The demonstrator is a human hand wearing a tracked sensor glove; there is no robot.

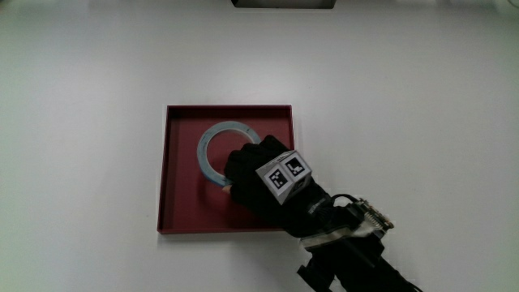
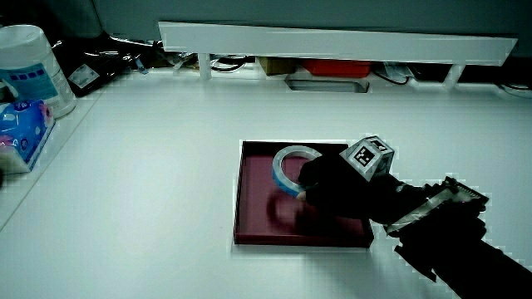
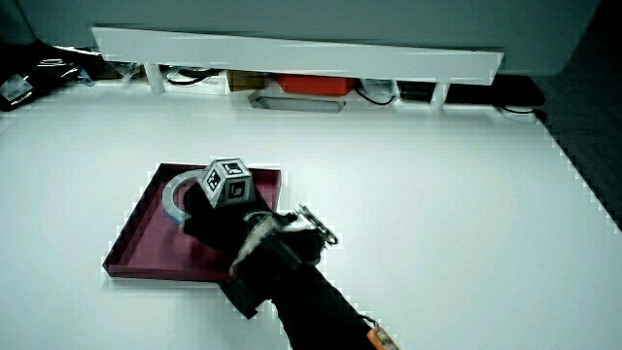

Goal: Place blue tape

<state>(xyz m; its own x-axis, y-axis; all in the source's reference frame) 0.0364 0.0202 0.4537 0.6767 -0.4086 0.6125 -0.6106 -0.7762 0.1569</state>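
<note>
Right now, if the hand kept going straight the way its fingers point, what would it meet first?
The hand already grips the blue tape over the red tray. Straight on, it would probably meet the tray's wall farthest from the person, though height above the tray is unclear.

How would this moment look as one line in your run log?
hand: grip on blue tape | tape: over red tray, seemingly raised | step: placing

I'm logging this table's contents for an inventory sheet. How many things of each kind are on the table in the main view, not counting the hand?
Blue tape roll: 1, over the tray, gripped by the hand
Dark red square tray: 1
Total: 2
</note>
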